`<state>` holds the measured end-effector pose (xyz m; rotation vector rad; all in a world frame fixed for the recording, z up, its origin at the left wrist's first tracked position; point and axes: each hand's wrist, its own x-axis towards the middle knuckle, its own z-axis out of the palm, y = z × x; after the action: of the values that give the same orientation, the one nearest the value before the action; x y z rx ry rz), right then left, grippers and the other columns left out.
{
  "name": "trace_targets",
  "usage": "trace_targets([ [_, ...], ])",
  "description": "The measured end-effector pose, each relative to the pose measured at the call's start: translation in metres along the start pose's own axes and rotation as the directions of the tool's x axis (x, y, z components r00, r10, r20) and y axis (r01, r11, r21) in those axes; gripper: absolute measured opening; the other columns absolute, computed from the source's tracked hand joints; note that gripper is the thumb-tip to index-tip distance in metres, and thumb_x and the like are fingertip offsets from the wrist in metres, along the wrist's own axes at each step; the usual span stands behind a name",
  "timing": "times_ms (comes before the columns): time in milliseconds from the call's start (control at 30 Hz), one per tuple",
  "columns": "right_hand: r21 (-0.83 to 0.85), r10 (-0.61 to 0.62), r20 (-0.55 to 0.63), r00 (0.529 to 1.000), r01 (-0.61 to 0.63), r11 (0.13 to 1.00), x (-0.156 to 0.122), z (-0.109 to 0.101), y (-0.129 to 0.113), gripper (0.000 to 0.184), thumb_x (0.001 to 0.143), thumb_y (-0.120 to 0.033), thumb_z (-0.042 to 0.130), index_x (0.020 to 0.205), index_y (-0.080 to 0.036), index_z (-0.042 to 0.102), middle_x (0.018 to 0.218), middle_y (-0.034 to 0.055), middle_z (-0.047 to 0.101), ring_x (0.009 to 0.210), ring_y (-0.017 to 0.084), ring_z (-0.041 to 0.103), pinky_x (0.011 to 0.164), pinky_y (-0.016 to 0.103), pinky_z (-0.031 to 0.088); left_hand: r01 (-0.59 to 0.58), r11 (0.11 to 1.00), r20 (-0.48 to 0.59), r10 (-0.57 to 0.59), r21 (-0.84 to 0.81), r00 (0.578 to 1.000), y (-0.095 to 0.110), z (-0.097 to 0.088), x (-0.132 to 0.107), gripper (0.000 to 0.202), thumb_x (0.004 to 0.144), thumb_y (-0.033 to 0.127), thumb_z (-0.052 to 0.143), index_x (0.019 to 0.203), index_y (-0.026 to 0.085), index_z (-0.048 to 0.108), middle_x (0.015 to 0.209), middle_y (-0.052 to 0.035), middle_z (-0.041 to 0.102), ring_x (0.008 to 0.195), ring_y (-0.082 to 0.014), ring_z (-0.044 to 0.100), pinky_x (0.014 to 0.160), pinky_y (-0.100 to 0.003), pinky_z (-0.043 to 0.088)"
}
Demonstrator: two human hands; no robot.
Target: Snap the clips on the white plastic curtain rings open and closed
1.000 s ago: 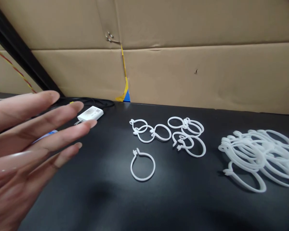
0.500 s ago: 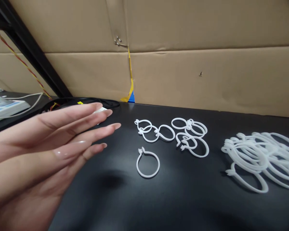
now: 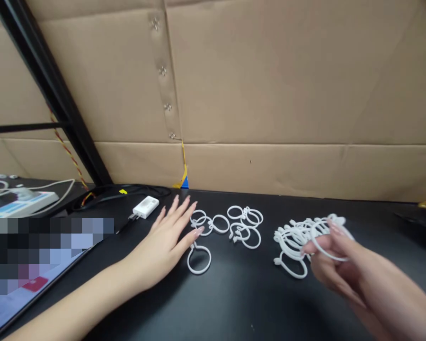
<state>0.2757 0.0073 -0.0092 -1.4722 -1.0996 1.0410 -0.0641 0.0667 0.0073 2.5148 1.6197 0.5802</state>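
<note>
My left hand (image 3: 168, 237) is open over the black tabletop, fingers spread and pointing away. Its fingertips are beside a small cluster of white plastic rings (image 3: 220, 232), and the thumb is near a single ring (image 3: 199, 272) lying closer to me. Thumb and forefinger of my right hand (image 3: 358, 270) pinch one white plastic ring (image 3: 323, 252), each ring of this kind having a small clasp. Behind that hand lies a larger heap of the same rings (image 3: 287, 241), partly hidden by it. Between the two hands sits another group of rings (image 3: 252, 246).
A white adapter (image 3: 146, 207) with a dark cable lies left of my left hand. At the left are a screen device (image 3: 39, 284), partly pixelated, and a power strip (image 3: 28, 203). A cardboard wall (image 3: 270, 94) and a black metal post (image 3: 64, 109) bound the back.
My left hand has moved from close to the camera down beside the rings. My right hand has come into view holding a ring. The view has shifted, showing more wall and the screen device.
</note>
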Motion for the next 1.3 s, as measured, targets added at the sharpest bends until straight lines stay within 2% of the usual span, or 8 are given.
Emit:
trace_targets([
  [100, 0.129, 0.004, 0.105, 0.994, -0.017, 0.991, -0.001, 0.028, -0.043, 0.05, 0.086, -0.062, 0.039, 0.075, -0.019, 0.061, 0.037, -0.0086, 0.028, 0.04, 0.011, 0.025, 0.048, 0.026, 0.03, -0.074, 0.997, 0.103, 0.077, -0.031, 0.992, -0.006, 0.006, 0.031, 0.063, 0.093, 0.055, 0.028, 0.146, 0.023, 0.014, 0.153, -0.0067, 0.009, 0.14, -0.0268, -0.001, 0.11, -0.054, 0.007],
  [200, 0.147, -0.031, 0.119, 0.992, 0.013, 0.989, 0.001, 0.029, -0.044, 0.051, 0.086, -0.061, 0.039, 0.074, -0.017, 0.061, 0.034, -0.0089, 0.028, 0.039, 0.01, 0.021, 0.046, 0.026, 0.022, -0.158, 0.985, 0.177, 0.169, -0.072, 0.97, 0.006, 0.012, 0.045, 0.053, 0.094, 0.054, 0.025, 0.143, 0.034, 0.02, 0.153, -0.0022, 0.011, 0.14, -0.0271, 0.001, 0.11, -0.055, 0.009],
  [467, 0.028, -0.192, 0.126, 0.973, 0.189, 0.981, -0.003, 0.026, -0.04, 0.057, 0.088, -0.063, 0.031, 0.077, -0.016, 0.062, 0.038, -0.0091, 0.028, 0.039, 0.01, 0.022, 0.046, 0.026, 0.023, -0.242, 0.953, 0.263, 0.284, -0.179, 0.922, 0.046, 0.013, 0.015, 0.052, 0.093, 0.053, 0.031, 0.142, 0.036, 0.023, 0.152, -0.0003, 0.015, 0.14, -0.0254, 0.003, 0.111, -0.053, 0.006],
  [733, -0.215, -0.297, 0.316, 0.901, 0.373, 0.903, -0.011, 0.034, -0.041, 0.051, 0.096, -0.049, 0.023, 0.076, -0.018, 0.059, 0.042, -0.0075, 0.036, 0.038, 0.01, 0.033, 0.046, 0.024, 0.031, -0.178, 0.945, 0.169, 0.23, -0.275, 0.958, 0.065, 0.004, 0.008, 0.057, 0.094, 0.052, 0.028, 0.145, 0.03, 0.013, 0.153, -0.0009, 0.008, 0.14, -0.0218, 0.001, 0.112, -0.051, 0.005],
  [833, -0.317, -0.41, 0.422, 0.809, 0.555, 0.77, -0.016, 0.042, -0.048, 0.039, 0.094, -0.042, 0.037, 0.07, -0.02, 0.057, 0.055, -0.0033, 0.05, 0.05, 0.013, 0.044, 0.055, 0.026, 0.036, -0.133, 0.922, 0.132, 0.193, -0.364, 0.972, 0.077, 0.004, 0.003, 0.061, 0.094, 0.052, 0.029, 0.146, 0.026, 0.01, 0.152, -0.0036, 0.01, 0.14, -0.0223, 0.009, 0.111, -0.05, 0.015],
  [1000, -0.54, -0.564, 0.667, 0.487, 0.837, 0.085, -0.021, 0.063, -0.042, 0.032, 0.094, -0.023, 0.036, 0.072, -0.017, 0.058, 0.065, 0.0036, 0.061, 0.056, 0.017, 0.051, 0.062, 0.032, 0.037, -0.093, 0.668, 0.034, 0.175, -0.738, 0.984, 0.097, 0.012, -0.023, 0.058, 0.088, 0.053, 0.046, 0.139, 0.028, 0.035, 0.147, -0.0023, 0.032, 0.135, -0.0233, 0.029, 0.11, -0.044, 0.024],
  [1167, -0.529, -0.7, 0.651, 0.295, 0.838, -0.138, -0.031, 0.073, -0.025, 0.04, 0.09, -0.009, 0.026, 0.065, -0.017, 0.056, 0.056, 0.0035, 0.058, 0.049, 0.017, 0.052, 0.059, 0.033, 0.037, -0.076, 0.744, 0.023, 0.122, -0.664, 0.992, 0.098, 0.021, -0.038, 0.048, 0.089, 0.044, 0.049, 0.134, 0.029, 0.044, 0.14, -0.0012, 0.043, 0.132, -0.0257, 0.034, 0.109, -0.046, 0.026],
  [1300, -0.533, -0.735, 0.615, 0.287, 0.838, -0.119, -0.038, 0.071, -0.025, 0.04, 0.094, -0.014, 0.027, 0.068, -0.017, 0.057, 0.057, 0.0028, 0.059, 0.051, 0.017, 0.055, 0.062, 0.032, 0.038, -0.088, 0.607, 0.005, 0.15, -0.79, 0.989, 0.099, 0.024, -0.041, 0.045, 0.091, 0.04, 0.046, 0.135, 0.03, 0.043, 0.136, -0.0016, 0.048, 0.126, -0.0229, 0.043, 0.106, -0.041, 0.033],
])
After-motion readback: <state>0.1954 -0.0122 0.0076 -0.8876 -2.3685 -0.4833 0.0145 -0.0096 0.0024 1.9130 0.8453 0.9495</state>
